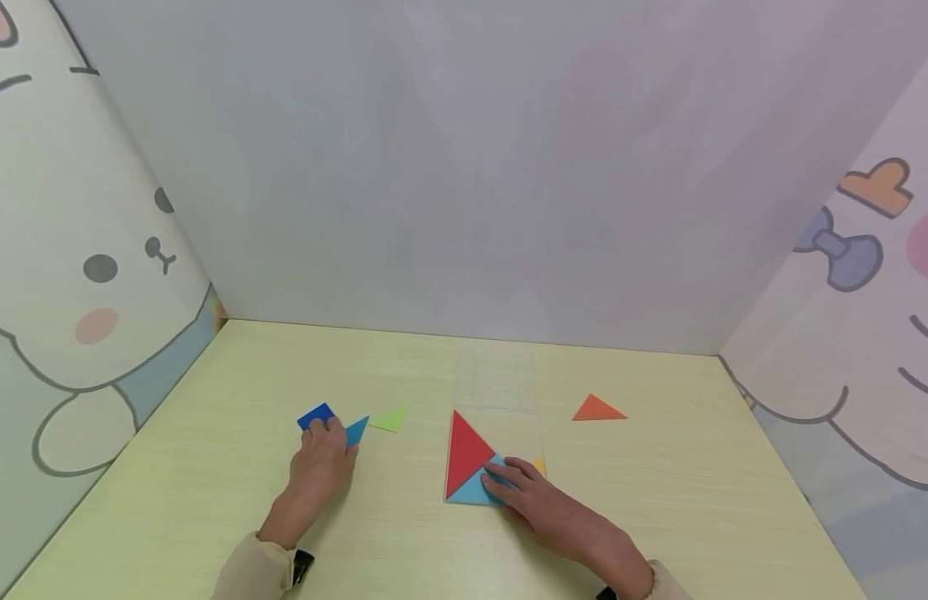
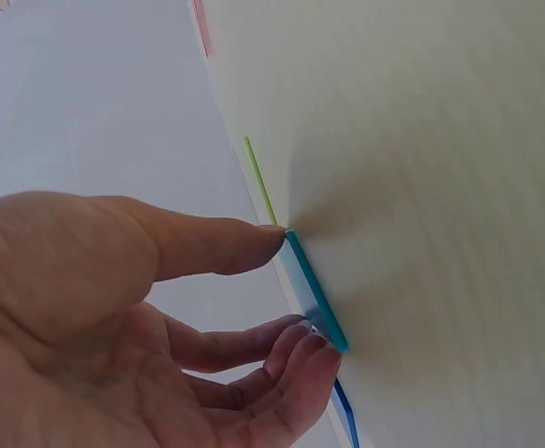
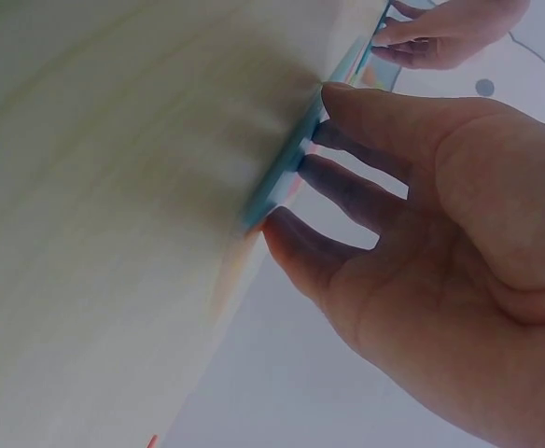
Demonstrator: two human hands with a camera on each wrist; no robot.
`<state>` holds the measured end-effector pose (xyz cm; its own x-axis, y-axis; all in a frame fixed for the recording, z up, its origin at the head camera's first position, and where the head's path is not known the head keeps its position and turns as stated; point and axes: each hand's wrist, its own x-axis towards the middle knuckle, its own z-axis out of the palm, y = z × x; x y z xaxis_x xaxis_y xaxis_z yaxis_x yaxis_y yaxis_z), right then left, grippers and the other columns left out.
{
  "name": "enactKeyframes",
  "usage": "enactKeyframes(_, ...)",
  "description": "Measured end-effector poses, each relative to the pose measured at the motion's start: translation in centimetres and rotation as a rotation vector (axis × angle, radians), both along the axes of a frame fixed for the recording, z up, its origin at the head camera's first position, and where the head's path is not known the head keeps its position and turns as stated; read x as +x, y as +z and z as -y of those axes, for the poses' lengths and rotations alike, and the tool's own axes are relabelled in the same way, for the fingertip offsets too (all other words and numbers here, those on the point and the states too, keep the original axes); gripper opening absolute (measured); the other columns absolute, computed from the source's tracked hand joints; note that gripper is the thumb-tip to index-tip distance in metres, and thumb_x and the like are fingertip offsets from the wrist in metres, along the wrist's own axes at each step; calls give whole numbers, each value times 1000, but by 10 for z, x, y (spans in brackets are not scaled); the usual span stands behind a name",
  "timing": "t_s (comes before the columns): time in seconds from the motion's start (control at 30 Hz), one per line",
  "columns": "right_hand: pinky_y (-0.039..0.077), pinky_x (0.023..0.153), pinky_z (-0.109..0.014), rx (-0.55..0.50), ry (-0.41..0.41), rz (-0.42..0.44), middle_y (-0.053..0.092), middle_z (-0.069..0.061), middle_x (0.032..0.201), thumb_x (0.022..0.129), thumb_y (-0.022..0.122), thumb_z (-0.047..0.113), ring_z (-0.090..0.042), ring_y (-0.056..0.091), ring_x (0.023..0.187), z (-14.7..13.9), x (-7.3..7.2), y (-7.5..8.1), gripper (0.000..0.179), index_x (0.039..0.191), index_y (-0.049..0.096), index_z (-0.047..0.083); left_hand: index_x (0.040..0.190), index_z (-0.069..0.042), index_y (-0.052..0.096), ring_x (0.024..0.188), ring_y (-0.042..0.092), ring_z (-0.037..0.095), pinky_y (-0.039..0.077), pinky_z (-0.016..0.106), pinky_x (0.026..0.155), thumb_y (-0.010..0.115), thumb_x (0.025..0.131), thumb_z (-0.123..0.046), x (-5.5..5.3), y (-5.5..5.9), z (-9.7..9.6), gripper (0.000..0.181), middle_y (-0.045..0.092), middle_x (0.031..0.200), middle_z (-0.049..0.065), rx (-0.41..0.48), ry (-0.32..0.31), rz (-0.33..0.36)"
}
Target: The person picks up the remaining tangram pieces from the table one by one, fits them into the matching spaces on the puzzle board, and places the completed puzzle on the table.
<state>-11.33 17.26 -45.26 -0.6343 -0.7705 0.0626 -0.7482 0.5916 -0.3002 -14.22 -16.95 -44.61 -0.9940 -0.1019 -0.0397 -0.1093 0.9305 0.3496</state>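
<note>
In the head view my left hand is at the left of the table, its thumb and fingers at opposite ends of a blue triangle. The left wrist view shows this grip on the thin blue triangle. Just beyond the fingers lies a dark blue piece, partly covered. My right hand rests with spread fingers on a light blue triangle, which lies against a large red triangle. Past the right fingers a yellow-orange piece peeks out, mostly hidden.
A light green triangle lies right of the left hand. Farther right is an orange triangle. Behind the red triangle a faint clear rectangular outline shows on the pale wooden table. Cloth walls with cartoon prints surround the table.
</note>
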Motion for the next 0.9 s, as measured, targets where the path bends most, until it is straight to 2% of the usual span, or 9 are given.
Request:
enactKeyframes(0.37,54,98,-29,-1,-3,-2,51,-13,151,101,64,6,-39,45,136,1,0,0,48,148,54,4,111,15,47,87,55,39,52,49,63,69,97,-10,1,0,2,36,51,98,28,32,-9,-17)
enactKeyframes(0.67,54,97,-30,-3,-5,-1,52,-13,151,101,65,6,-38,45,136,1,0,0,48,148,55,5,123,14,50,91,59,39,54,52,67,70,97,-8,2,-1,6,39,53,107,31,90,-35,-37)
enactKeyframes(0.9,54,97,-30,-1,-8,4,52,-13,151,101,65,6,-39,44,136,0,0,0,48,148,55,5,122,12,52,87,58,35,54,50,68,71,96,-7,4,0,8,37,54,103,27,126,-59,-51)
